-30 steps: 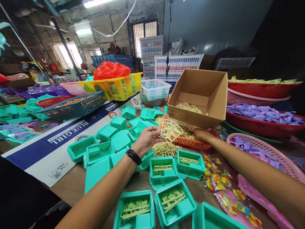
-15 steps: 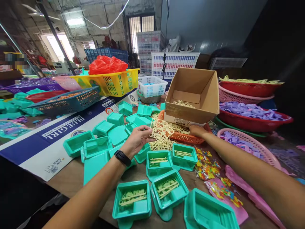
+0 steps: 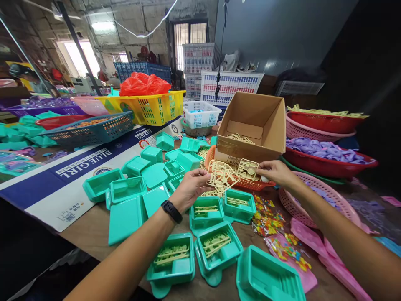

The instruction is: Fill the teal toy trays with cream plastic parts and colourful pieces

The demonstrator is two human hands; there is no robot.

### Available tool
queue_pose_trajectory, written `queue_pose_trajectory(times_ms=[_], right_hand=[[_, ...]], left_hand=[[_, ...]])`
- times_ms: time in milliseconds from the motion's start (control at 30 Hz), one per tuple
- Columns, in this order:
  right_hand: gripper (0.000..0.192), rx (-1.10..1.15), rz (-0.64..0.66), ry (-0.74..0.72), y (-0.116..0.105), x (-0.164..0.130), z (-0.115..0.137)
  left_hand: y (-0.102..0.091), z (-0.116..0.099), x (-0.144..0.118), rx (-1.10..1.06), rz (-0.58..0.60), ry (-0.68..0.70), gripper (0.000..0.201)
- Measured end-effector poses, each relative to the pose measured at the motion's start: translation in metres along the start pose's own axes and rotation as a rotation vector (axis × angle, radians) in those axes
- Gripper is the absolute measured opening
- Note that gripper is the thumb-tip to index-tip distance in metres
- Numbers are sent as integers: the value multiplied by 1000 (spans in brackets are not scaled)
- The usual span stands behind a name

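Note:
Pinched in my left hand (image 3: 192, 188) are cream plastic sprue frames (image 3: 221, 174) with small moulded parts. My right hand (image 3: 275, 172) is closed on another, squarish cream sprue frame (image 3: 247, 169), held up beside the first ones. Below both hands, more cream frames lie in and around an orange basket (image 3: 250, 184). A tilted cardboard box (image 3: 250, 146) rests over that basket with a few frames inside. Nearer me stand green plastic boxes; several, such as this green box (image 3: 216, 246), hold cream frames, while the green box (image 3: 269, 274) at the front right has none.
More green boxes and lids (image 3: 127, 219) crowd the left of the table. Bags of colourful small pieces (image 3: 271, 217) lie right of centre, near a pink basket (image 3: 338, 200). Red basins (image 3: 326, 161) stand at the right, and a yellow basket (image 3: 150, 108) at the back left.
My right hand has come up from the orange basket, now with a cream sprue frame in its fingers. My left hand has shifted slightly right with its frames.

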State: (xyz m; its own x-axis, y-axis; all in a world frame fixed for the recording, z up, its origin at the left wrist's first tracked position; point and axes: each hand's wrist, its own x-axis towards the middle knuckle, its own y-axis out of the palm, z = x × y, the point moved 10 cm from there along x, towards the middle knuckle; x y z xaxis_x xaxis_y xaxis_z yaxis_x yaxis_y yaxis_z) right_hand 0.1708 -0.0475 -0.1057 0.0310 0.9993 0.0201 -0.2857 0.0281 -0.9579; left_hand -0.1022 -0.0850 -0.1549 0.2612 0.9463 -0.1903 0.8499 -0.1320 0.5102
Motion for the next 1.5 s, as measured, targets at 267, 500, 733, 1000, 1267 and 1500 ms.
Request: queue_pose_trajectory(times_ms=[267,500,733,1000,1267,1500], right_hand=[[62,908,59,92,12,-97,16],[56,1386,-367,288,35,-171,0],[50,1414,-410,187,50,-200,13],[45,979,-467,-19,6,-217,24],[33,348,-372,-172,-3,-249,32],[29,-140,-186,-474,26,-263,54]], left_hand=[[49,14,-25,118,126,171,24],[59,51,-61,-298,8,66,44],[64,69,-87,-268,-87,147,44],[92,56,-99,123,74,258,22],[97,53,-129,736,211,408,23],[88,89,-150,1238,363,633,21]])
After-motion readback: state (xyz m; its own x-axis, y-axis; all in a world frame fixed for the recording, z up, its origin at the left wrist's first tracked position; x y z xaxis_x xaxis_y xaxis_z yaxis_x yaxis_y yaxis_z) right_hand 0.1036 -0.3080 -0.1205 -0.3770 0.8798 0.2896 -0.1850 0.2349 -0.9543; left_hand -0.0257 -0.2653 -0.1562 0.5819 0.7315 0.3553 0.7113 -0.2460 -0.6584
